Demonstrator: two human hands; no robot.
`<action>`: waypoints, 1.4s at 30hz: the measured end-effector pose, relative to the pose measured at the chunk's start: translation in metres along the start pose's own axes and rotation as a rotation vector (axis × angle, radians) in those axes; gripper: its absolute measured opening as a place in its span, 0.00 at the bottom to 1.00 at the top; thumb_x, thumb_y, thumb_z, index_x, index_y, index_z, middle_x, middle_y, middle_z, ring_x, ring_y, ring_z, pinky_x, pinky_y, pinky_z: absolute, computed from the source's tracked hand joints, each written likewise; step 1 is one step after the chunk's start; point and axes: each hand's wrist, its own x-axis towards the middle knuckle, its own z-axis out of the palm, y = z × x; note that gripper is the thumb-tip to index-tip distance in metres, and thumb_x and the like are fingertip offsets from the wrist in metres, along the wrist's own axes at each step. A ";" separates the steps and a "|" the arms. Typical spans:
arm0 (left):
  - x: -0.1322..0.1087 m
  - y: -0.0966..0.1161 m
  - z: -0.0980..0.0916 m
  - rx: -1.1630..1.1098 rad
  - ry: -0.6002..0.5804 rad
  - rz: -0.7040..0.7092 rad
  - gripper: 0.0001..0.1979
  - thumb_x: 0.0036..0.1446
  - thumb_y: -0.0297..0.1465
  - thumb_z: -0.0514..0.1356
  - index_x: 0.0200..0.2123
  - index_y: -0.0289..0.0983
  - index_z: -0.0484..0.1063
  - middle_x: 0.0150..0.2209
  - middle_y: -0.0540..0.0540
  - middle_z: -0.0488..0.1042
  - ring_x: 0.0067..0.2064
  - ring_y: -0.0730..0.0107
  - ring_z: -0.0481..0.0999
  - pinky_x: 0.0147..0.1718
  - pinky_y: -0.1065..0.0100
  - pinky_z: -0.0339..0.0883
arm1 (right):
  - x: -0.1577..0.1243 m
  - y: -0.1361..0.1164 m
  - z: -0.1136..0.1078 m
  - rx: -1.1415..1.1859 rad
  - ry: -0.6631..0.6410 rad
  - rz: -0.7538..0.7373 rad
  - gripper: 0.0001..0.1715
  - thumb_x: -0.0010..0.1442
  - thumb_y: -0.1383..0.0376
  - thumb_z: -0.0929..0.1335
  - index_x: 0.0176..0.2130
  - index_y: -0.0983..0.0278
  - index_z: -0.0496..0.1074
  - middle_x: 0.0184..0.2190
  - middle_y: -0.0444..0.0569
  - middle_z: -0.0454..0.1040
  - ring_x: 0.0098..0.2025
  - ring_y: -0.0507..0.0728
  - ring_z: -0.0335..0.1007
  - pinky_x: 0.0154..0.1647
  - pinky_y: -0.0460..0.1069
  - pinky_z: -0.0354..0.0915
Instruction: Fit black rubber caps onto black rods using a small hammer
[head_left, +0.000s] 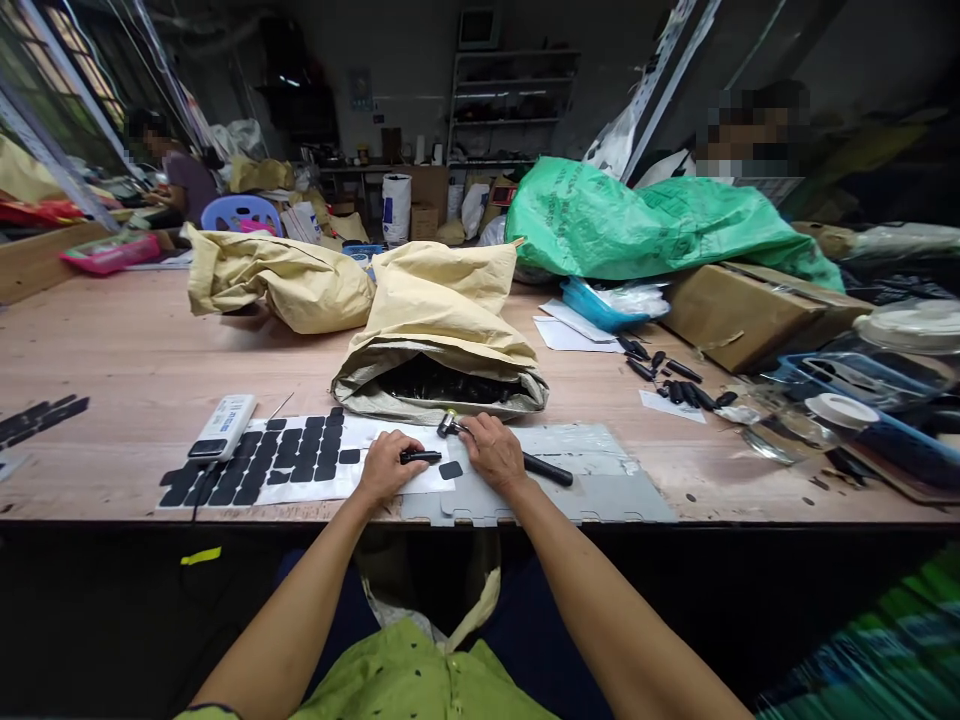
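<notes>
My left hand (387, 466) is closed around a short black cylindrical piece (422, 456), whose end sticks out to the right. My right hand (495, 452) grips a hammer (550, 469) by its shaft, close behind the metal head. The hammer's black handle extends to the right over a grey board (600, 465). Between the hands lies a single dark rounded square (451, 470). Rows of similar dark squares (292, 450) cover a white sheet (360, 432) to the left. Just beyond my hands, a tan sack (450, 310) lies with its mouth toward me, showing black contents.
A white power strip (223, 428) lies at the left. Another tan sack (289, 280) sits behind. Rightward are several black pieces (682, 392), a cardboard box (739, 315), a green sack (637, 220) and clear jars (806, 425). Two other people are across the room.
</notes>
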 end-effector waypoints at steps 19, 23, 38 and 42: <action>-0.001 0.002 0.003 -0.015 0.017 -0.068 0.08 0.47 0.31 0.69 0.35 0.42 0.79 0.34 0.50 0.76 0.41 0.63 0.70 0.41 0.64 0.62 | -0.028 -0.048 -0.033 0.230 -0.063 -0.097 0.15 0.68 0.62 0.60 0.47 0.58 0.74 0.35 0.45 0.74 0.37 0.52 0.70 0.36 0.44 0.61; -0.002 0.003 0.003 -0.044 0.038 -0.070 0.08 0.47 0.30 0.68 0.34 0.42 0.80 0.35 0.50 0.77 0.42 0.63 0.70 0.42 0.64 0.62 | -0.028 -0.042 -0.036 0.274 0.024 -0.052 0.16 0.69 0.61 0.60 0.48 0.58 0.74 0.36 0.46 0.75 0.39 0.52 0.71 0.38 0.44 0.62; -0.003 0.006 -0.001 -0.001 0.011 -0.062 0.08 0.48 0.32 0.67 0.35 0.41 0.78 0.36 0.49 0.76 0.43 0.61 0.70 0.41 0.63 0.63 | -0.006 -0.016 -0.028 0.137 0.045 0.023 0.14 0.66 0.62 0.62 0.47 0.57 0.74 0.39 0.45 0.75 0.41 0.52 0.70 0.39 0.46 0.62; -0.003 0.005 0.000 0.025 0.000 -0.036 0.13 0.48 0.35 0.68 0.39 0.42 0.79 0.36 0.48 0.76 0.43 0.60 0.70 0.42 0.62 0.62 | 0.003 -0.007 -0.013 0.036 -0.051 -0.013 0.11 0.65 0.64 0.64 0.45 0.59 0.74 0.39 0.46 0.74 0.42 0.53 0.68 0.41 0.47 0.60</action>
